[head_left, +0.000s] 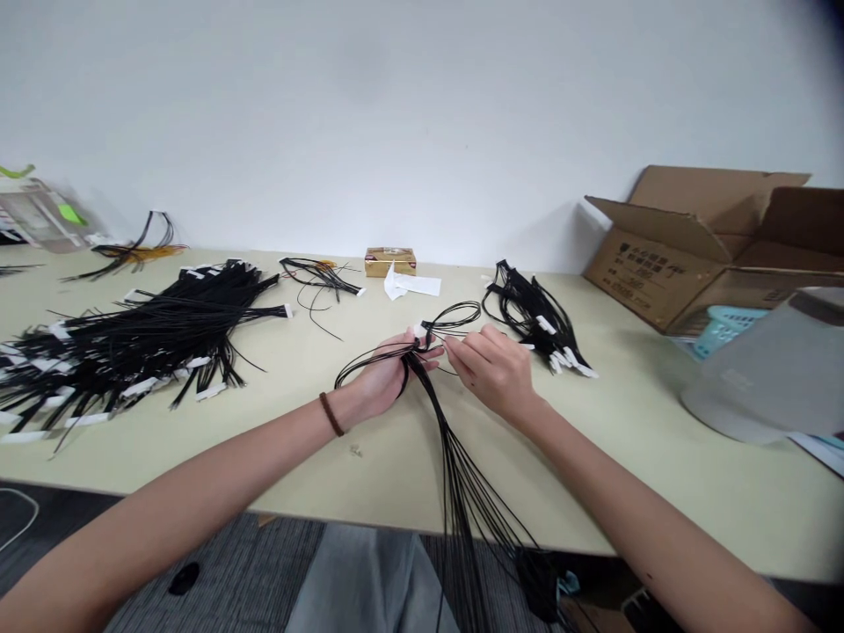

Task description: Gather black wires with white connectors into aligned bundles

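Observation:
My left hand (381, 385), palm up, is closed around a bundle of thin black wires (449, 440) near its upper end. A white connector (419, 330) shows by its fingertips. From there the wires hang over the table's front edge, and some curl in loops above and beside the hand. Close by on the right, my right hand (496, 369) has thumb and forefinger pinched together on a single black wire (443, 345) at the bundle's top. Its other fingers are curled in. The exact point of the pinch is partly hidden.
A large heap of black wire harnesses (178, 321) lies left, a smaller bunch (537, 312) right. A gold tissue box (390, 261) stands by the wall. An open cardboard box (665, 264), a teal basket (729, 325) and a grey translucent container (765, 378) are at the right.

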`<action>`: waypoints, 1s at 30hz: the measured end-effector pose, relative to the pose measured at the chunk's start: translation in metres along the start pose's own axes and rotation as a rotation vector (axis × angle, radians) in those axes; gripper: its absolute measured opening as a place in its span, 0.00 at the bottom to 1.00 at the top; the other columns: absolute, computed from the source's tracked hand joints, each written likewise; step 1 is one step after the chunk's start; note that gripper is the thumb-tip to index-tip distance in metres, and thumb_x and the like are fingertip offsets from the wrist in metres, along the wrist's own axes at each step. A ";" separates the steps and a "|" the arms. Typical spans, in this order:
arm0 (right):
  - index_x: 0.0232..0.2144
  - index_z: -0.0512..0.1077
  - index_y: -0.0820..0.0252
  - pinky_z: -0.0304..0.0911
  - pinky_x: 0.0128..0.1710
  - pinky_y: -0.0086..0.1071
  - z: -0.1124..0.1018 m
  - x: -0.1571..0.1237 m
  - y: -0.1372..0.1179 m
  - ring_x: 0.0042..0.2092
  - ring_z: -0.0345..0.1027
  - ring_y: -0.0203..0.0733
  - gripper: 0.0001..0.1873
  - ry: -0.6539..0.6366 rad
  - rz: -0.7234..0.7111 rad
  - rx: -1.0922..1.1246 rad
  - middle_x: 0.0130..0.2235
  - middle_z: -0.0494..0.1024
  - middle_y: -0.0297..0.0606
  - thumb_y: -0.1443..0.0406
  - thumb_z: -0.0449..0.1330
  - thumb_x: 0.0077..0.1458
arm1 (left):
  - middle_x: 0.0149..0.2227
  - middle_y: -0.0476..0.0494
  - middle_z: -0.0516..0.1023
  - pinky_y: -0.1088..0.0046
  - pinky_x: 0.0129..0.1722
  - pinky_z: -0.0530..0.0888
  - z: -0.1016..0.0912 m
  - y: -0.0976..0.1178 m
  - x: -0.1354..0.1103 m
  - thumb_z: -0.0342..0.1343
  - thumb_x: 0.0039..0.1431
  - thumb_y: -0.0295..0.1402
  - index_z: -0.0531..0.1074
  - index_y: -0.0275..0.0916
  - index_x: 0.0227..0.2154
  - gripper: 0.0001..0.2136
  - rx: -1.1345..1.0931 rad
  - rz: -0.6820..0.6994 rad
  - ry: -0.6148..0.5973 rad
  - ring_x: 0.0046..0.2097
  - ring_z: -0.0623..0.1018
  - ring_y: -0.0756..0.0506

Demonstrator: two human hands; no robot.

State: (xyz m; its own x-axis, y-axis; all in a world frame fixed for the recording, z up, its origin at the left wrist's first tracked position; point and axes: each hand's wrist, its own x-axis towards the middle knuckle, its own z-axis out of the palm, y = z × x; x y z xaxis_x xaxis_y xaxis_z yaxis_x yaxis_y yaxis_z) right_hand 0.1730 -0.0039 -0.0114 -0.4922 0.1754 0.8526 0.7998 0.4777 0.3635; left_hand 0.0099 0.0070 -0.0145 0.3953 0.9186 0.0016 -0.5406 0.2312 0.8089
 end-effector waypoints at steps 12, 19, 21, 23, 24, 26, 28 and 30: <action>0.22 0.67 0.59 0.43 0.24 0.28 0.000 -0.001 0.000 0.26 0.49 0.34 0.08 -0.032 -0.025 -0.038 0.19 0.61 0.30 0.69 0.55 0.53 | 0.31 0.44 0.75 0.72 0.36 0.70 0.000 0.000 0.000 0.51 0.56 0.32 0.71 0.35 0.25 0.08 0.009 0.011 -0.005 0.33 0.74 0.50; 0.22 0.66 0.59 0.43 0.24 0.28 0.000 0.000 0.000 0.26 0.48 0.34 0.08 0.000 -0.025 -0.035 0.19 0.62 0.30 0.69 0.56 0.52 | 0.31 0.44 0.75 0.72 0.35 0.70 0.000 0.000 -0.001 0.51 0.56 0.32 0.72 0.35 0.25 0.08 0.023 0.028 -0.004 0.33 0.74 0.49; 0.22 0.66 0.58 0.43 0.23 0.28 0.000 0.000 0.000 0.25 0.48 0.33 0.07 0.004 -0.025 -0.042 0.19 0.62 0.29 0.69 0.57 0.51 | 0.30 0.43 0.75 0.72 0.35 0.70 0.001 0.001 -0.001 0.51 0.55 0.32 0.72 0.35 0.25 0.08 0.037 0.035 -0.001 0.33 0.74 0.48; 0.23 0.66 0.58 0.43 0.23 0.28 0.000 0.001 -0.001 0.25 0.48 0.33 0.06 0.010 -0.028 -0.046 0.19 0.62 0.29 0.69 0.57 0.51 | 0.30 0.44 0.75 0.72 0.35 0.69 0.002 0.001 -0.002 0.52 0.54 0.32 0.72 0.36 0.24 0.08 0.045 0.045 0.000 0.32 0.74 0.49; 0.24 0.66 0.58 0.43 0.23 0.28 -0.001 0.001 -0.001 0.25 0.48 0.33 0.05 0.016 -0.031 -0.045 0.19 0.62 0.29 0.69 0.57 0.51 | 0.29 0.44 0.75 0.71 0.35 0.69 0.002 0.001 -0.002 0.53 0.54 0.33 0.72 0.36 0.24 0.08 0.050 0.047 -0.002 0.32 0.74 0.48; 0.25 0.67 0.59 0.44 0.23 0.28 -0.001 0.001 -0.002 0.25 0.48 0.32 0.04 0.027 -0.038 -0.040 0.20 0.62 0.29 0.69 0.58 0.50 | 0.29 0.44 0.75 0.71 0.35 0.69 0.002 0.001 -0.002 0.54 0.53 0.34 0.71 0.36 0.24 0.08 0.064 0.053 -0.009 0.33 0.74 0.48; 0.26 0.67 0.59 0.45 0.24 0.27 -0.001 0.000 -0.003 0.26 0.49 0.32 0.03 0.035 -0.046 -0.031 0.20 0.63 0.29 0.70 0.58 0.50 | 0.30 0.44 0.75 0.70 0.37 0.69 0.002 0.000 -0.002 0.54 0.53 0.35 0.71 0.36 0.25 0.08 0.081 0.061 -0.016 0.34 0.73 0.47; 0.27 0.67 0.59 0.45 0.24 0.28 0.000 0.000 -0.004 0.26 0.49 0.33 0.03 0.034 -0.045 -0.030 0.20 0.63 0.29 0.70 0.58 0.50 | 0.30 0.43 0.75 0.69 0.38 0.69 0.001 -0.001 -0.001 0.55 0.52 0.35 0.71 0.36 0.25 0.08 0.089 0.064 -0.023 0.35 0.73 0.47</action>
State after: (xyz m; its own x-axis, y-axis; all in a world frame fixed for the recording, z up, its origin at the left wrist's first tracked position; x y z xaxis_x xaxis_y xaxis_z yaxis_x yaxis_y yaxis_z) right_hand 0.1698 -0.0063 -0.0127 -0.5167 0.1244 0.8471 0.7870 0.4587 0.4126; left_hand 0.0101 0.0054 -0.0148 0.3790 0.9229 0.0676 -0.4977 0.1417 0.8557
